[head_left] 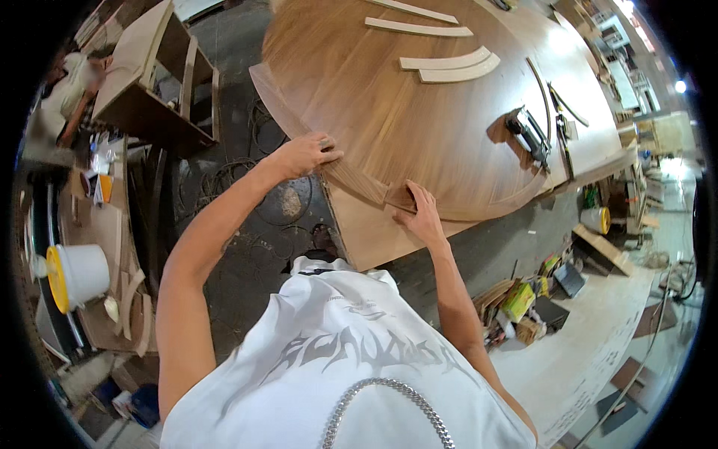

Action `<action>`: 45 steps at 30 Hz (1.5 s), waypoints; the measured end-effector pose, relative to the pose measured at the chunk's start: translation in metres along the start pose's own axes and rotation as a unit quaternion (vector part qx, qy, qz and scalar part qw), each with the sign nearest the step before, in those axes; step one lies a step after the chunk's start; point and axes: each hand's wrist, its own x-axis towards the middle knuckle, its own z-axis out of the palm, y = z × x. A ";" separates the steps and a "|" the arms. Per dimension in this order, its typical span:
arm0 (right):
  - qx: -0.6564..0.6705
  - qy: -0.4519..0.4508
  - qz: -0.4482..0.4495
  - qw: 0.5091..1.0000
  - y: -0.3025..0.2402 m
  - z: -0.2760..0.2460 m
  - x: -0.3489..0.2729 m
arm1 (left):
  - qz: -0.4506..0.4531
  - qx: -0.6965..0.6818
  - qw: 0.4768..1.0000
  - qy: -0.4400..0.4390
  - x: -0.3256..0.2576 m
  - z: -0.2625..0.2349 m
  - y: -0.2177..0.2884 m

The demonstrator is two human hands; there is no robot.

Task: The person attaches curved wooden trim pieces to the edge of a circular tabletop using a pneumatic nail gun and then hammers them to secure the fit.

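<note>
A large round wooden tabletop [419, 112] fills the upper middle of the head view. A thin curved veneer strip [351, 178] runs along its near edge. My left hand [303, 153] lies flat on the strip at the rim, fingers spread, with a ring on one finger. My right hand [420, 213] presses fingertips on the strip's other end, next to a short loose veneer piece [400, 196]. Neither hand grips anything; both push down on the veneer.
A nail gun [527, 135] and thin curved strips [550, 97] lie on the tabletop's right side. Curved wood pieces [449, 67] lie farther back. A white bucket with yellow lid [75, 275] stands at left. A wooden cabinet frame [153, 82] is upper left. Boxes and scraps [523, 307] litter the floor at right.
</note>
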 end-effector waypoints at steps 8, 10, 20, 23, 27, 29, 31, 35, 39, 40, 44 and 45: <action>-0.077 0.042 -0.021 0.996 -0.018 0.010 0.007 | 0.024 0.025 0.999 0.006 0.014 0.006 -0.008; -0.087 0.052 -0.023 0.995 -0.023 0.011 0.010 | 0.014 0.021 0.999 0.023 0.011 0.015 -0.012; -0.110 0.085 -0.019 0.990 -0.024 0.021 0.014 | 0.016 0.004 0.999 0.033 0.011 0.027 -0.014; -0.105 0.093 -0.022 0.990 -0.027 0.023 0.016 | 0.011 -0.013 0.999 0.032 0.012 0.030 -0.018; -0.125 0.096 -0.008 0.987 -0.024 0.025 0.015 | 0.010 -0.010 0.999 0.030 0.020 0.026 -0.014; -0.127 0.107 -0.011 0.986 -0.024 0.027 0.017 | 0.012 -0.005 0.999 0.035 0.019 0.028 -0.017; -0.123 0.113 -0.013 0.986 -0.024 0.028 0.018 | 0.010 0.004 0.999 0.037 0.018 0.029 -0.019; -0.122 0.109 0.000 0.987 -0.027 0.028 0.017 | 0.005 -0.004 1.000 0.022 0.018 0.031 -0.020; -0.122 0.118 -0.017 0.985 -0.027 0.027 0.016 | 0.005 -0.002 1.000 0.009 0.018 0.033 -0.022; -0.122 0.118 -0.019 0.985 -0.028 0.028 0.016 | 0.008 -0.008 1.000 0.008 0.018 0.035 -0.022; -0.128 0.112 -0.015 0.985 -0.025 0.028 0.016 | 0.008 -0.014 1.000 0.022 0.014 0.035 -0.019; -0.130 0.107 -0.011 0.986 -0.028 0.027 0.017 | 0.008 -0.017 1.000 0.023 0.013 0.036 -0.018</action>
